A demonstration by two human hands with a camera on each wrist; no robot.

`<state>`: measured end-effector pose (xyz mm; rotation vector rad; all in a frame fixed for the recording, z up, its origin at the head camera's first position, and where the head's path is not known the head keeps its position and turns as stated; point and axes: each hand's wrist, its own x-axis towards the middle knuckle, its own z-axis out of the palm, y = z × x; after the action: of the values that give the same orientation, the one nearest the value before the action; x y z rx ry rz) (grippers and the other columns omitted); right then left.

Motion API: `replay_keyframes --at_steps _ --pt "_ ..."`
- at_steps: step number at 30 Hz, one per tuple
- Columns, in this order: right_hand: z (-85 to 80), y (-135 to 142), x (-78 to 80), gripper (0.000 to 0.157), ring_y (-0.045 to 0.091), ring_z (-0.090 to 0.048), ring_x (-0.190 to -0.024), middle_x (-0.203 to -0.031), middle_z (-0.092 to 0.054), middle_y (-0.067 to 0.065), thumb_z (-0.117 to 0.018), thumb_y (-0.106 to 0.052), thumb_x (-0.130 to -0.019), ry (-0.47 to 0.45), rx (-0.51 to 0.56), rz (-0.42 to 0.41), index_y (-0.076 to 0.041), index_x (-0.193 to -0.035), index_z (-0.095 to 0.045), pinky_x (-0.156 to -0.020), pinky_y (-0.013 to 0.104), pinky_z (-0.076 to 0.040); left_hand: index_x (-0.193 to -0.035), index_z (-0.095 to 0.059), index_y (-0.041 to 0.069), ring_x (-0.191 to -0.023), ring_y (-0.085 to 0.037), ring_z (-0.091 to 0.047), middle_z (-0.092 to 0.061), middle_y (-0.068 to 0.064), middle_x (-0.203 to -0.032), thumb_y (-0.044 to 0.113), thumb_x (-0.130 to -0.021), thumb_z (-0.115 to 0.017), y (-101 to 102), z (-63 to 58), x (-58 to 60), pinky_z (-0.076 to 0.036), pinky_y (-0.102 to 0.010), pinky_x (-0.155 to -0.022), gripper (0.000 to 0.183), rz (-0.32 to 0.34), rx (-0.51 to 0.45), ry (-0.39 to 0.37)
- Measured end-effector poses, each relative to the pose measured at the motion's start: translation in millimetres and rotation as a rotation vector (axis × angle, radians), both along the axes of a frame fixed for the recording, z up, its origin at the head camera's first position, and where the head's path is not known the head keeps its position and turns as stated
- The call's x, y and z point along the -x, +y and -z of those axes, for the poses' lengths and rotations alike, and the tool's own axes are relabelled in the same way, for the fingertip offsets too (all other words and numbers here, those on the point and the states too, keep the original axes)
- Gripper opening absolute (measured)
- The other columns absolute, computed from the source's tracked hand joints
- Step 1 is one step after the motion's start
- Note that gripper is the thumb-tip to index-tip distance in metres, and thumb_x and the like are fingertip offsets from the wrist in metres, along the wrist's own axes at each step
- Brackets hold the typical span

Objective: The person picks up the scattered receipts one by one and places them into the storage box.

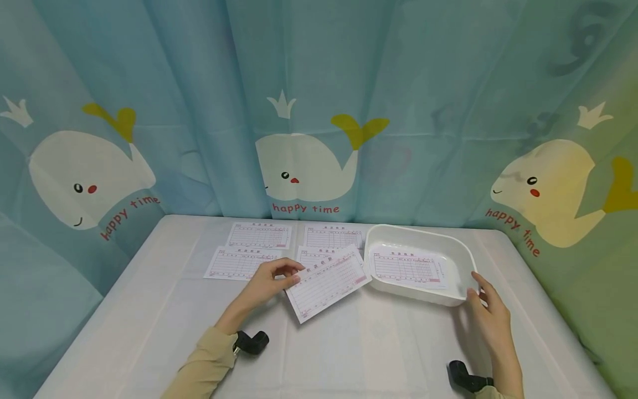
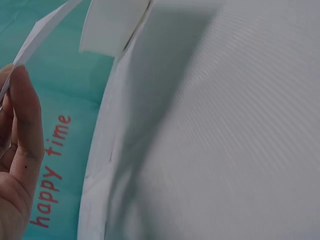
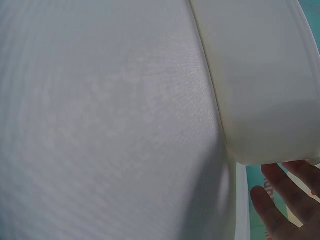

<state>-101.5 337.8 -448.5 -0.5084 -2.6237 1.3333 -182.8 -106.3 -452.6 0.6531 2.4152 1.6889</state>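
Note:
My left hand (image 1: 273, 280) pinches a white receipt form (image 1: 329, 285) with pink print between thumb and fingers, at its left edge. The form is tilted, raised over the front of the table, its right corner beside the white tray (image 1: 413, 296). In the left wrist view the left hand (image 2: 20, 145) holds the form (image 2: 37, 37) nearly edge-on. Another receipt form (image 1: 408, 267) lies flat inside the tray. My right hand (image 1: 490, 310) touches the tray's right end. In the right wrist view its fingers (image 3: 285, 187) are spread, with fingertips against the tray wall (image 3: 265, 100).
Several more receipt forms lie in two rows left of the tray, including a back-left form (image 1: 259, 235), a front-left form (image 1: 239, 263) and a back-right form (image 1: 333, 237). A curtain (image 1: 309, 66) with whale prints hangs behind the white-covered table (image 1: 319, 366).

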Motion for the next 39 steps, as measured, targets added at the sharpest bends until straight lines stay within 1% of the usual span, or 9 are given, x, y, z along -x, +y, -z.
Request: replay_keyframes --at_steps 4,8,12,20,28,33,34,36,39 --pt "0.3 0 0.2 0.052 0.045 -0.033 -0.131 -0.154 -0.026 0.027 -0.035 -0.026 -0.102 -0.003 -0.006 -0.002 -0.009 -0.151 -0.028 -0.106 0.064 -0.031 -0.111 -0.068 0.007 -0.086 -0.013 -0.059 -0.066 -0.013 -0.096 0.013 -0.088 -0.068 8 -3.4 3.8 -0.045 -0.018 -0.067 0.024 -0.001 -0.011 0.003" --pt "1.0 1 0.6 0.052 0.046 -0.032 -0.131 -0.154 -0.026 0.028 -0.036 -0.025 -0.102 -0.004 -0.002 -0.006 -0.008 -0.151 -0.028 -0.107 0.064 -0.03 -0.113 -0.068 0.007 -0.09 -0.015 -0.059 -0.066 -0.014 -0.101 0.013 -0.088 -0.068 16 -7.9 6.6 -0.046 -0.018 -0.07 0.025 -0.001 -0.023 -0.011" --pt "1.0 0 0.7 0.052 0.046 -0.032 -0.132 -0.154 -0.025 0.028 -0.036 -0.024 -0.102 -0.001 0.003 -0.005 -0.008 -0.151 -0.028 -0.107 0.064 -0.03 -0.113 -0.068 0.008 -0.089 -0.014 -0.059 -0.066 -0.014 -0.1 0.013 -0.088 -0.068 24 -12.6 10.4 -0.046 -0.018 -0.071 0.025 0.008 -0.038 -0.007" --pt "0.8 0 -1.2 0.052 0.045 -0.034 -0.13 -0.155 -0.025 0.027 -0.035 -0.027 -0.102 0.006 0.001 -0.007 -0.008 -0.15 -0.028 -0.105 0.064 -0.031 -0.113 -0.068 0.006 -0.085 -0.012 -0.058 -0.066 -0.015 -0.099 0.012 -0.089 -0.067 41 -18.4 21.9 -0.045 -0.018 -0.068 0.025 0.051 -0.06 0.031" --pt "2.5 2 0.6 0.052 0.047 -0.034 -0.13 -0.153 -0.025 0.029 -0.036 -0.025 -0.103 0.01 -0.017 -0.019 -0.007 -0.151 -0.028 -0.105 0.065 -0.031 -0.114 -0.068 0.007 -0.086 -0.014 -0.057 -0.065 -0.012 -0.1 0.012 -0.09 -0.066 63 -26.2 33.4 -0.045 -0.018 -0.065 0.024 0.103 -0.084 0.035" --pt "3.0 2 0.7 0.052 0.047 -0.033 -0.132 -0.154 -0.025 0.029 -0.036 -0.025 -0.103 0.004 -0.014 -0.019 -0.007 -0.151 -0.027 -0.105 0.065 -0.03 -0.114 -0.068 0.009 -0.083 -0.014 -0.056 -0.065 -0.012 -0.1 0.013 -0.091 -0.065 78 -30.2 40.9 -0.045 -0.019 -0.062 0.024 0.115 -0.08 0.033" --pt "3.0 2 0.7 0.052 0.047 -0.033 -0.132 -0.154 -0.024 0.029 -0.036 -0.025 -0.103 0.003 -0.012 -0.017 -0.007 -0.151 -0.027 -0.105 0.065 -0.03 -0.114 -0.068 0.009 -0.083 -0.014 -0.056 -0.066 -0.011 -0.101 0.013 -0.091 -0.065 81 -30.9 42.5 -0.046 -0.021 -0.062 0.023 0.114 -0.073 0.034" --pt "3.0 1 0.7 0.052 0.047 -0.033 -0.131 -0.154 -0.025 0.029 -0.036 -0.025 -0.103 0.004 -0.009 -0.016 -0.007 -0.151 -0.027 -0.105 0.065 -0.03 -0.114 -0.068 0.01 -0.083 -0.014 -0.056 -0.066 -0.011 -0.101 0.014 -0.091 -0.064 88 -31.8 45.7 -0.05 -0.029 -0.063 0.023 0.11 -0.065 0.033" --pt "2.6 1 0.2 0.052 0.046 -0.034 -0.131 -0.154 -0.025 0.028 -0.036 -0.025 -0.103 0.01 -0.011 -0.013 -0.008 -0.151 -0.028 -0.105 0.065 -0.031 -0.114 -0.068 0.011 -0.082 -0.014 -0.057 -0.065 -0.011 -0.101 0.014 -0.092 -0.063 98 -32.6 50.6 -0.054 -0.045 -0.068 0.022 0.107 -0.05 0.024"
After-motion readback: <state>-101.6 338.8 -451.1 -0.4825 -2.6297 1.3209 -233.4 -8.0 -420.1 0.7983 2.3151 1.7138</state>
